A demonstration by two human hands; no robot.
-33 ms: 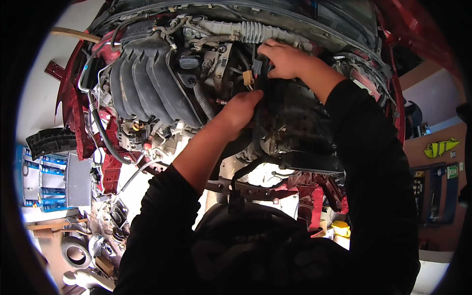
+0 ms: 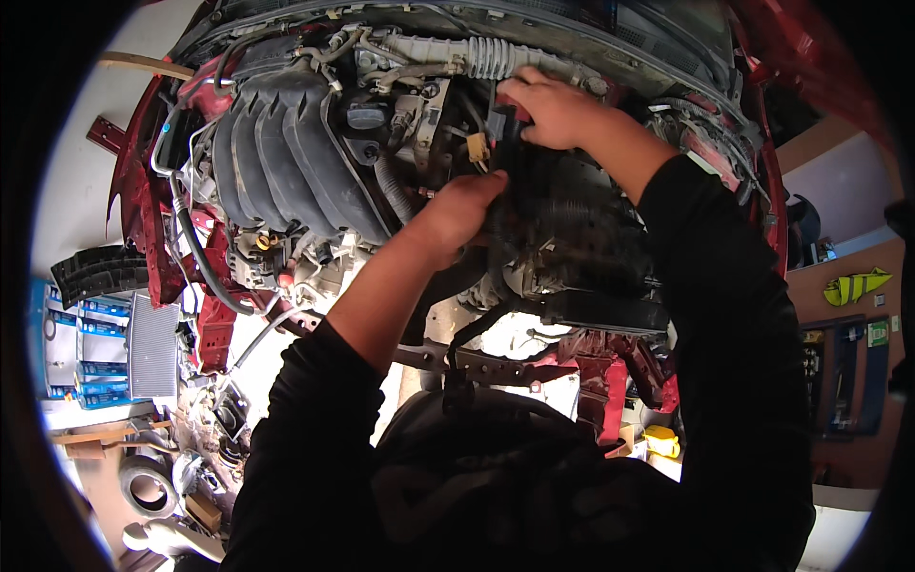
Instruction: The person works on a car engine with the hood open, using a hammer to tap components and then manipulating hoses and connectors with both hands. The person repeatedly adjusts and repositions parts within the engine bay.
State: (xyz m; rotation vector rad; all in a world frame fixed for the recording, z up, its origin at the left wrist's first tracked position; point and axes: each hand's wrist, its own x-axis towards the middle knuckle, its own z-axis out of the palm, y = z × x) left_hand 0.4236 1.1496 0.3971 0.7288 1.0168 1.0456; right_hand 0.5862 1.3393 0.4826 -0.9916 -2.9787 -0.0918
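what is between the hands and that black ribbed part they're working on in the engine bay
Nothing visible. The right hand already grips the top of the black ribbed part, beside a small tan connector. The left hand presses against its left side. What its fingers do behind there is hidden.

Intake manifold (image 2: 286,162) lies left of both hands, apparently beside the hose (image 2: 491,57).

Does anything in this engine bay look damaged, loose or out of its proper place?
Yes. The front of the red car is stripped open, with its bare frame showing. A black ribbed panel lies apart at the left. A tan connector hangs unplugged between the left hand and the right hand.
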